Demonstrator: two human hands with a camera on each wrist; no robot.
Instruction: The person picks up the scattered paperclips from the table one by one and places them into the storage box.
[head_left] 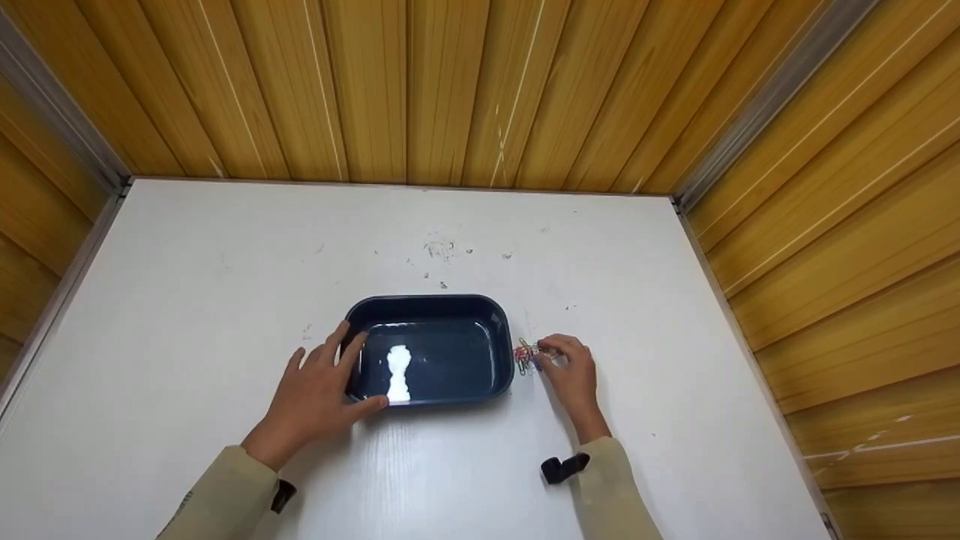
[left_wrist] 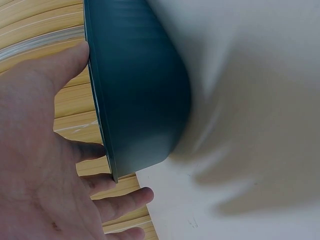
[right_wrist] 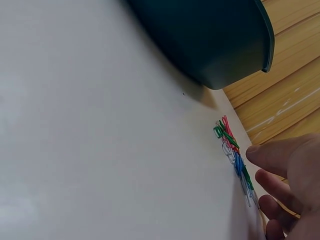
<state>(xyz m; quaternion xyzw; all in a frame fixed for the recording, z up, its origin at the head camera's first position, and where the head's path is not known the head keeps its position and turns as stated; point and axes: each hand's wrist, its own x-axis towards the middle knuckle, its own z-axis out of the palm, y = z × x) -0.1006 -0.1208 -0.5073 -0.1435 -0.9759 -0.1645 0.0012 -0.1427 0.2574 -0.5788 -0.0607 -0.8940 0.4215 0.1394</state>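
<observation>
A dark blue rectangular dish (head_left: 431, 300) with rounded corners stands on the white table. My left hand (head_left: 315, 394) rests at its left end, fingers spread. In the left wrist view the thumb (left_wrist: 75, 60) touches the dish's rim and two fingers reach over to its inner side. Beside the dish's right end lies a small pile of coloured paper clips (right_wrist: 237, 162), red, green, blue and white. My right hand (head_left: 574, 375) is at the pile's right side, its bent thumb and index finger apart. Some clips are hidden behind the fingers; none is seen pinched.
The white table (head_left: 225, 285) bears several dark scuff marks beyond the dish. Wood-patterned panels (head_left: 442, 90) rise at the back and both sides, with grey metal strips (head_left: 772, 112) in the corners. Black straps (head_left: 562, 469) show at both wrists.
</observation>
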